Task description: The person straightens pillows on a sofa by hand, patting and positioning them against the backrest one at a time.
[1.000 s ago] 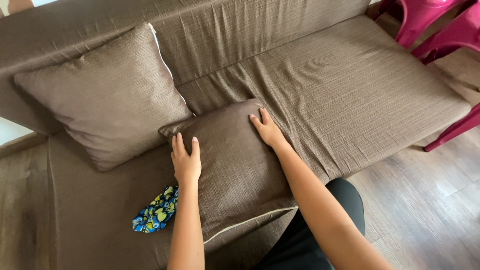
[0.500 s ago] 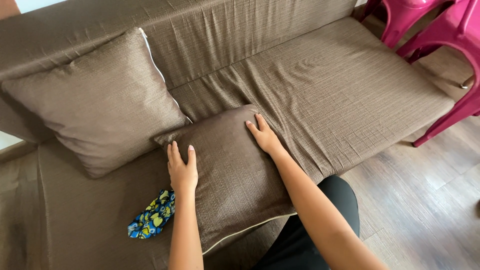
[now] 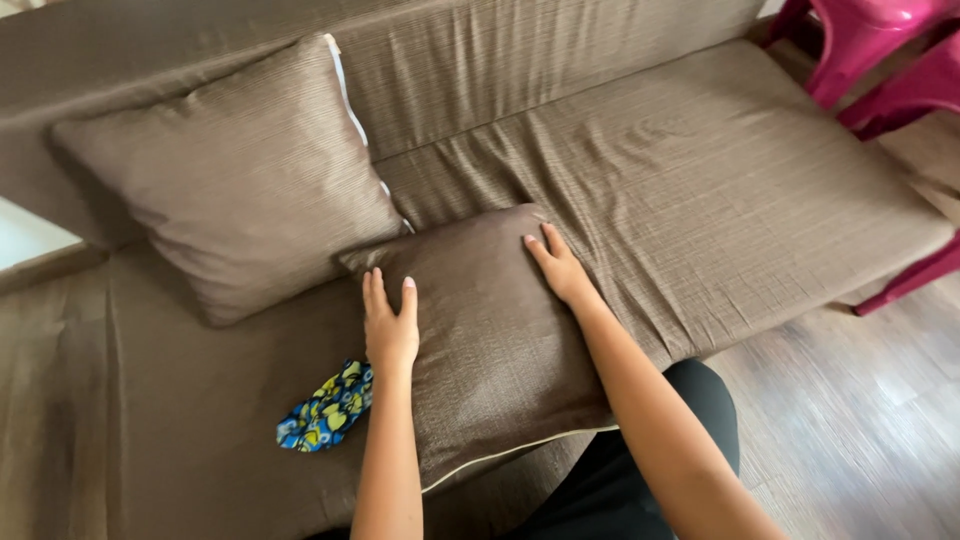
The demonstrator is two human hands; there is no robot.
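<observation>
both the left hand [image 3: 390, 325] and right hand [image 3: 560, 268] stay flat, fingers released, on the brown woven square cushion [image 3: 490, 340], which has shifted slightly along the brown fabric sofa [image 3: 700, 180].

Ribbed, faintly glossy cloth cushion [image 3: 495, 340]

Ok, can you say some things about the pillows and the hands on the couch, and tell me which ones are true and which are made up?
1. Both hands lie flat on the smaller brown pillow. True: the left hand is at its left edge and the right hand at its upper right.
2. The bigger brown pillow lies on the floor. False: it leans against the couch back.
3. A blue and yellow patterned cloth lies beside the left arm. True.
4. The chairs at the right are green. False: they are pink.
5. The right hand holds the cloth. False: its fingers rest on the pillow.
</observation>
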